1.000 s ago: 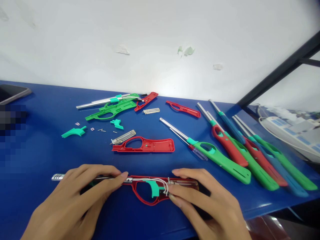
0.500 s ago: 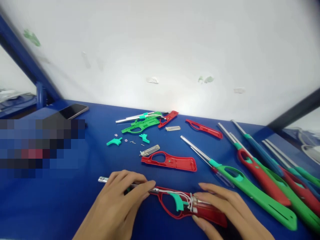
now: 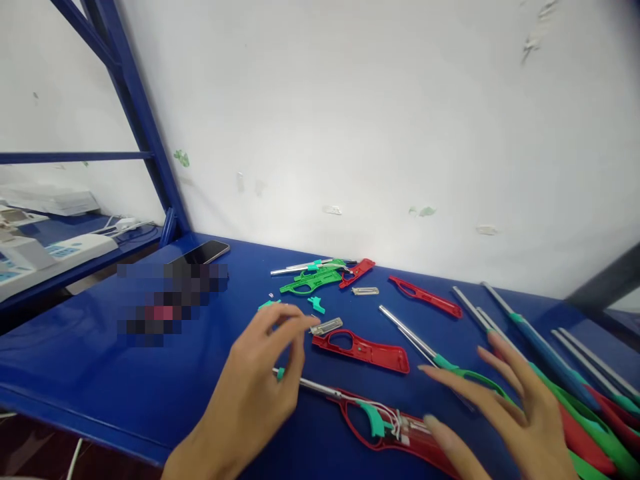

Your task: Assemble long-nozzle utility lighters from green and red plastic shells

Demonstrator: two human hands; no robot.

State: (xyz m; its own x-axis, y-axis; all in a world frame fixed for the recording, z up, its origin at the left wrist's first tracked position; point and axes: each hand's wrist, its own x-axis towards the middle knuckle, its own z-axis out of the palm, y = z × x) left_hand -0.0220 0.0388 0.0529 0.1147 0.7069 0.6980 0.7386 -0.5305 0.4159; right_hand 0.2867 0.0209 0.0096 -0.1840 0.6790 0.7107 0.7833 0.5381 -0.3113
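Observation:
On the blue tabletop lies a half-assembled gas lighter: a red handle shell (image 3: 430, 448) with a teal trigger (image 3: 373, 419), white wires (image 3: 390, 413) and a metal barrel (image 3: 320, 388). My left hand (image 3: 255, 387) is raised over the barrel, partly covering it, its fingers curved and nothing visible in them. Its fingertips appear close to a clear fuel tank (image 3: 327, 327). My right hand (image 3: 515, 407) hovers above the handle's right end, fingers spread, holding nothing. Behind the lighter rests a second red shell half (image 3: 370, 351).
Assembled lighters, including a blue one (image 3: 545, 347), lie at the right. Farther back are green shell parts (image 3: 310, 281), another fuel tank (image 3: 365, 291), a red shell (image 3: 425, 297) and a loose teal trigger (image 3: 317, 305). A phone (image 3: 205, 253) lies at the back left.
Both hands have come off the lighter: the left lifted from the barrel, the right from the handle with its fingers spreading. The lighter stays on the table. The view has shifted.

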